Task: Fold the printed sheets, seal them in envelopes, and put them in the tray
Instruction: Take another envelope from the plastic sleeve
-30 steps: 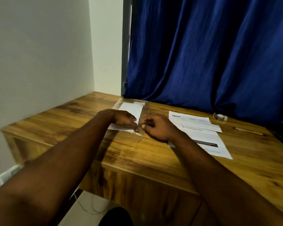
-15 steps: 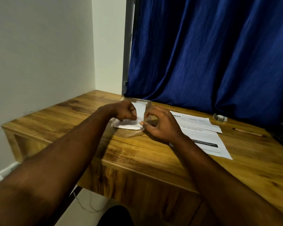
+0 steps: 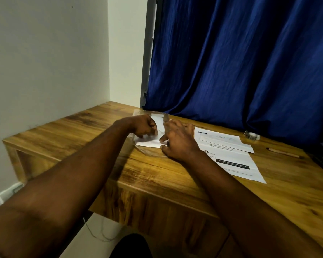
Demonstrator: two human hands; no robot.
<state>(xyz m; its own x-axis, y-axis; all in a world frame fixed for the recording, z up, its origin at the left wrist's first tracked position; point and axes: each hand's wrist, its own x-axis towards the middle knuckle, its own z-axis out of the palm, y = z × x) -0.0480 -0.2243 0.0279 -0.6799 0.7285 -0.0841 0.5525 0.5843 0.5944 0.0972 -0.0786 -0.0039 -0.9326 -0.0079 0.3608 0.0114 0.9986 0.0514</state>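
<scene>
**Colours and patterns observed**

Desk (image 3: 67,131): honey-brown wood, dark grain streaks. Curtain (image 3: 241,62): deep blue, plain. Wall (image 3: 45,53): off-white. Folded sheet (image 3: 147,143): white. Printed sheets (image 3: 235,161): white, black lettering, one black band. Clear envelope (image 3: 151,114): transparent, glossy. Tape roll (image 3: 252,135): translucent whitish.

Wooden desk (image 3: 166,175) with pronounced grain occupies the room corner; plain off-white walls (image 3: 45,62) meet at its far left; dark blue pleated curtain (image 3: 241,62) hangs behind the desk; pale floor (image 3: 93,243) shows below; lighting is dim.
</scene>
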